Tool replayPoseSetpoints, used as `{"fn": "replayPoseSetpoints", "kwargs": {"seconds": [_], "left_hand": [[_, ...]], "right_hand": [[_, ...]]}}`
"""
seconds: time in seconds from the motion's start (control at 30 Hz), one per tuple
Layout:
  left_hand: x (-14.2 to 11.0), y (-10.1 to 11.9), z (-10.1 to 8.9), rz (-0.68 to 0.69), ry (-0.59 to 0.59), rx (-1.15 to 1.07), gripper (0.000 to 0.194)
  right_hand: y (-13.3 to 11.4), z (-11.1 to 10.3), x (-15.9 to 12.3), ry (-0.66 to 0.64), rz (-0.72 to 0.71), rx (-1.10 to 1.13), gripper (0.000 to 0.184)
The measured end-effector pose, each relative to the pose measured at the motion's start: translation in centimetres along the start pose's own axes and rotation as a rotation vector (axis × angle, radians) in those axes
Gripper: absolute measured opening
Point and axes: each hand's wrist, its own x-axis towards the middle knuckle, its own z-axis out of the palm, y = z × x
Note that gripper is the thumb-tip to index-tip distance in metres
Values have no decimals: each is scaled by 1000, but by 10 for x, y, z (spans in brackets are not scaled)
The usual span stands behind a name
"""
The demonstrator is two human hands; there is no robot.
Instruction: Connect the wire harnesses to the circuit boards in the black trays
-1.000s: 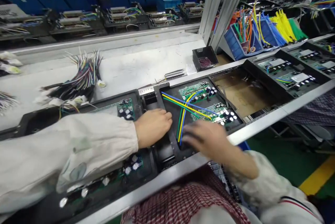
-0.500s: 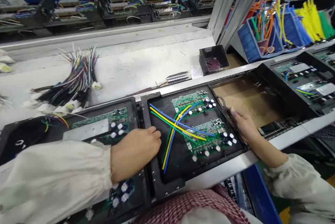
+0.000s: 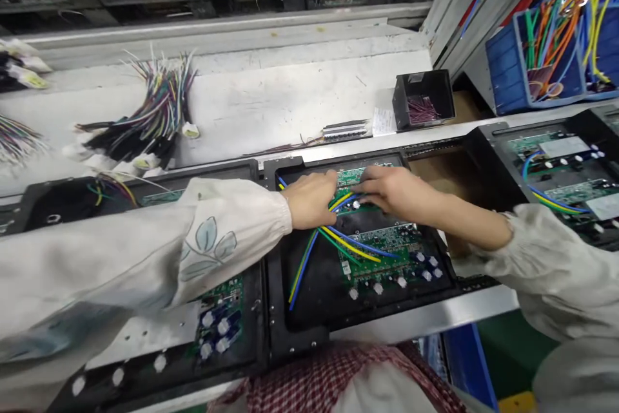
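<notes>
My left hand (image 3: 312, 200) lies over the crossing of two bunches of blue, yellow and green wires (image 3: 358, 250) in a black tray-like housing (image 3: 309, 323). Its fingers curl downward, their tips hidden beside the upper green circuit board (image 3: 351, 177). From the right, my right hand (image 3: 394, 192) reaches over the same board, fingers pinched at the upper ends of one wire bunch. Below it, the lower circuit board (image 3: 387, 239) carries white-topped capacitors, and the other bunch's ends rest across it.
Neighbouring housings with boards stand left (image 3: 222, 316) and right (image 3: 556, 162). Behind are a wire harness pile (image 3: 149, 110), a black bin (image 3: 423, 100) of small dark red pieces, and blue bins (image 3: 512, 71) of coloured wires. A metal rail edge (image 3: 401, 326) runs in front.
My left hand has moved up and right from the housing's left edge onto the wires. My right hand has left the right edge and come in over the upper board. The view has shifted.
</notes>
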Motion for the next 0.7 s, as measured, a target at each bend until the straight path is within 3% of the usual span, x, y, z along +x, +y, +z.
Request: {"fn": "replayPoseSetpoints", "kwargs": {"seconds": [0.07, 0.13, 0.2, 0.37, 0.7], "left_hand": [[-1, -5, 2, -18, 16, 13, 36], [0, -8, 4, -17, 8, 41, 25], [2, -9, 6, -12, -7, 78, 18], [11, -8, 5, -57, -30, 102, 25], [21, -7, 10, -61, 42, 165, 25]], "right_hand": [[-3, 4, 24, -128, -28, -65, 23], [-4, 9, 36, -162, -39, -146, 21], [-3, 14, 40, -166, -66, -223, 21], [-1, 20, 43, -162, -106, -268, 18], [-2, 26, 48, -81, -76, -256, 19]]}}
